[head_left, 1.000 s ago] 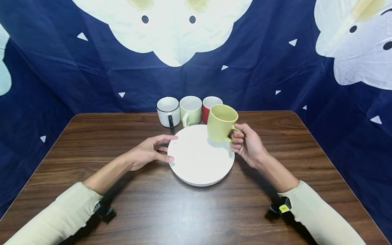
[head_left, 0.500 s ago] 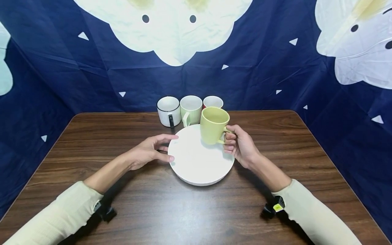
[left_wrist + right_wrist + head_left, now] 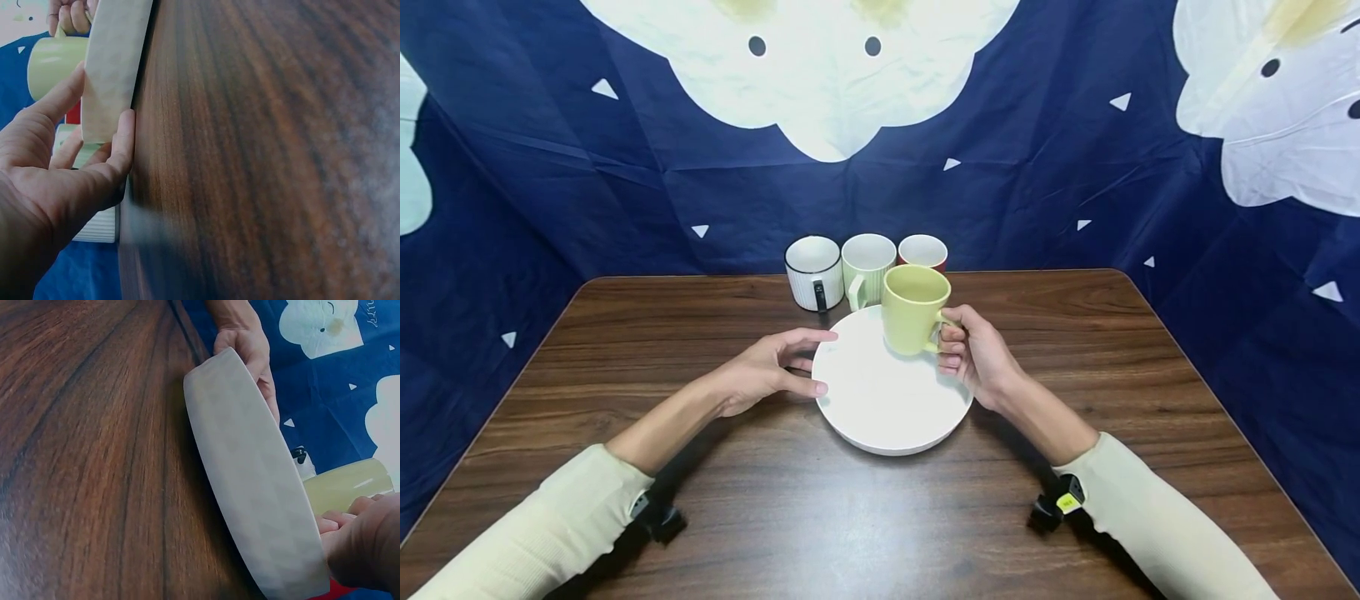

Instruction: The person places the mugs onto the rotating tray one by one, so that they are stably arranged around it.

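My right hand [image 3: 983,354] grips a yellow-green mug [image 3: 910,312] by its handle. The mug stays upright over the back part of a thick, round white platter-like piece [image 3: 887,400] with a faceted side wall [image 3: 250,469]. Its base meets or nearly meets the white top; the rim hides that contact in both wrist views. My left hand [image 3: 767,375] lies at the piece's left edge, its fairly straight fingers and thumb touching the side wall [image 3: 115,75] and rim. Behind stand a white mug [image 3: 808,279], a pale green ribbed mug [image 3: 863,271] and a red mug [image 3: 925,250], partly hidden.
All of this stands on a dark wooden table [image 3: 775,517]. A blue cloth [image 3: 1037,192] with white cloud shapes hangs behind and beside the table. The three back mugs stand close together in a row near the far edge.
My right hand has carried the yellow-green mug leftward and slightly lower over the white piece, now overlapping the red mug less at its rim. My left hand has stayed in place.
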`<state>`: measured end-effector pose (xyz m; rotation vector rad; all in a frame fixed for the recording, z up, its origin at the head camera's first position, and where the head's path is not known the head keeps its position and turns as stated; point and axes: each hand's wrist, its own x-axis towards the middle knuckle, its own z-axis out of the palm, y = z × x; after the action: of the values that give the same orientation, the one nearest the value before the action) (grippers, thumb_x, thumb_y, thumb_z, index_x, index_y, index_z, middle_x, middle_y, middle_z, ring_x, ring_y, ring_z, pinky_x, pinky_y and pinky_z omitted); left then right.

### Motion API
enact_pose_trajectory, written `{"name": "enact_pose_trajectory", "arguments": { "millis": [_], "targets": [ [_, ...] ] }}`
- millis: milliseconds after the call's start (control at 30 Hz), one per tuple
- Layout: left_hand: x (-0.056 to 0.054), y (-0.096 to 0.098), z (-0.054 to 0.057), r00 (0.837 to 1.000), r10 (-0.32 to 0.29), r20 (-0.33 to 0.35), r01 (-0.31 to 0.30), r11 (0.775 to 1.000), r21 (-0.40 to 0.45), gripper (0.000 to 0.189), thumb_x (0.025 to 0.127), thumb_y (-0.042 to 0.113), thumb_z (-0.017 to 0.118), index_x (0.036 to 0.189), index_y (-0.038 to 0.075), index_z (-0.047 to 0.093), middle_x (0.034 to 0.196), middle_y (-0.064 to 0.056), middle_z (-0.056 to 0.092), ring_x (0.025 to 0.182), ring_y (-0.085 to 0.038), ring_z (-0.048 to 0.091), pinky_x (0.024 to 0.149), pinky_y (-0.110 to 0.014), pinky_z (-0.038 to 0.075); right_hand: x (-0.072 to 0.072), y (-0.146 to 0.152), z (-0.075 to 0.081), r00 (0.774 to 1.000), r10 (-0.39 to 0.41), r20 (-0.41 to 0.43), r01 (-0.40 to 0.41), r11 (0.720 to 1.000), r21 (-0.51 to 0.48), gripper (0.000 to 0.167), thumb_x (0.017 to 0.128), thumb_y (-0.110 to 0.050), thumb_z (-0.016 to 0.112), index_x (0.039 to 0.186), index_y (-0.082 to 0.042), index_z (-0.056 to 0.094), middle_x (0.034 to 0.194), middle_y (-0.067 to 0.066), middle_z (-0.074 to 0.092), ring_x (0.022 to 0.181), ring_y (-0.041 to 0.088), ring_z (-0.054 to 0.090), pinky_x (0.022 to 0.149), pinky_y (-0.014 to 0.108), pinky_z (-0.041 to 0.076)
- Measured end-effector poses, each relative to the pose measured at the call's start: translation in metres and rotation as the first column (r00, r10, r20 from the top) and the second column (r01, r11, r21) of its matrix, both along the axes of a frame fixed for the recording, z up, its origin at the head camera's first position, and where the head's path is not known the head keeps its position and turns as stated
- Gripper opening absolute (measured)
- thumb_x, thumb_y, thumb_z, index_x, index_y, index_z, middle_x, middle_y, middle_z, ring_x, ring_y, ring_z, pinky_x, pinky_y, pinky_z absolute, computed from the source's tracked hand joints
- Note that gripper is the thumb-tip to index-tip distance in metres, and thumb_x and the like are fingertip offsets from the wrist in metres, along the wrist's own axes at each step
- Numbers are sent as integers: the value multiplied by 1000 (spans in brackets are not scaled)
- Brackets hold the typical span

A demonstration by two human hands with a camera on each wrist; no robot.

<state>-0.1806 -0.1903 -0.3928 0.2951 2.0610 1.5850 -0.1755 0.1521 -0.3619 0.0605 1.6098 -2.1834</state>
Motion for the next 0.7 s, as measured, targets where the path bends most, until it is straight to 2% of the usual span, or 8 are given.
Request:
{"name": "enact_pose_trajectory", "arguments": {
  "millis": [700],
  "targets": [
    [0, -1, -1, 1000, -8, -18, 8, 1000, 0, 90, 88, 3, 94, 167, 12, 53, 168, -17, 57, 143, -36, 63, 106, -31, 56, -2, -6, -3, 1000, 5, 2, -5, 1000, -5, 44, 114, -33, 42, 72, -24, 32, 66, -13, 33, 64, 10, 29, 62, 23, 27]
  ]
}}
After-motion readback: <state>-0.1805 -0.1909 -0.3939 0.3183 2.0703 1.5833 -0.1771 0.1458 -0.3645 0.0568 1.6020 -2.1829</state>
